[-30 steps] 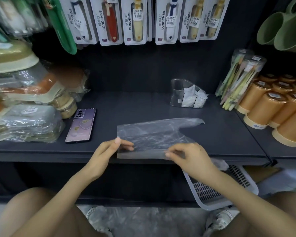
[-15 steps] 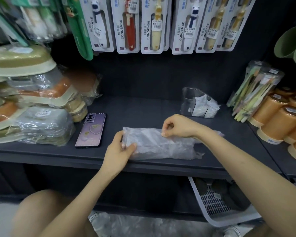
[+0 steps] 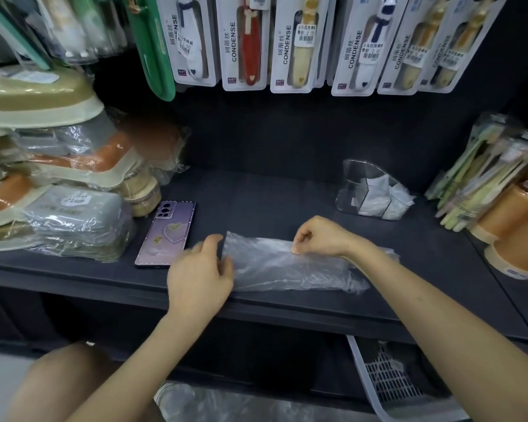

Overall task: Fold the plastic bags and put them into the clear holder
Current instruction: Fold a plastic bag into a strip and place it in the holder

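A thin clear plastic bag (image 3: 287, 266) lies folded into a long strip on the dark shelf (image 3: 256, 196), near its front edge. My left hand (image 3: 200, 271) rests at the strip's left end, fingers curled against the plastic; it is blurred. My right hand (image 3: 320, 237) presses the bag's far edge, thumb and forefinger pinched on the plastic. The clear holder (image 3: 355, 190) stands at the back right of the shelf, with folded white bags (image 3: 381, 199) inside it.
A purple phone (image 3: 166, 234) lies left of the bag. Wrapped boxes (image 3: 73, 220) are stacked at the far left. Orange cups (image 3: 512, 220) and packed utensils (image 3: 476, 184) crowd the right. Carded goods (image 3: 296, 41) hang above. A white basket (image 3: 387, 382) sits below the shelf.
The bag was folded over from a wide sheet into a narrow strip. My right hand moved from its near edge to its far edge. My left hand has shifted at the left end.
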